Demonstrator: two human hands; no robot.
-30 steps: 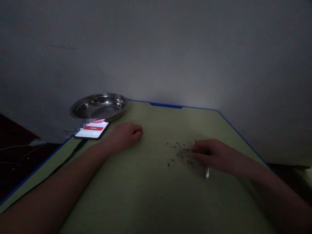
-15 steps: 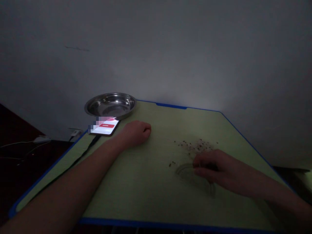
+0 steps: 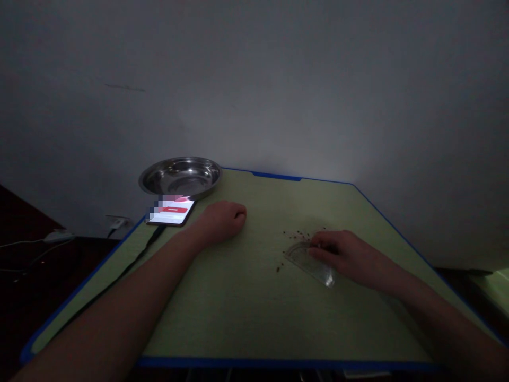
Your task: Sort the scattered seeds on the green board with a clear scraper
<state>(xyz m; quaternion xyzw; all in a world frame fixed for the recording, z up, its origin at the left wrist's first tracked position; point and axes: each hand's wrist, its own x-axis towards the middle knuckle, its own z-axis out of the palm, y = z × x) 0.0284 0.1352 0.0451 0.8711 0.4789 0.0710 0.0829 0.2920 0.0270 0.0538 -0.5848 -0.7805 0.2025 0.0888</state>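
A clear plastic protractor (image 3: 308,261) is pinched at its curved edge between the thumb and fingers of my right hand (image 3: 338,252). It lies low over the table, its straight edge turned toward me. Small dark grains (image 3: 300,233) are scattered just beyond the protractor, and a few more lie off its left corner. My right hand hides part of the scatter. Loosely curled into a fist, my left hand (image 3: 226,220) rests on the tabletop near the phone. Nothing shows in its fingers.
A shiny steel basin (image 3: 181,178) stands at the table's back left corner. In front of it lies a lit phone (image 3: 170,211) with a dark strap (image 3: 131,260) trailing toward me. The pale green table (image 3: 238,307) has a blue rim and meets a grey wall. Cables (image 3: 59,236) lie at left.
My right hand has moved the protractor away from me and slightly left, up to the grains, covering some of them. My left hand stays in place. The view has shifted slightly.
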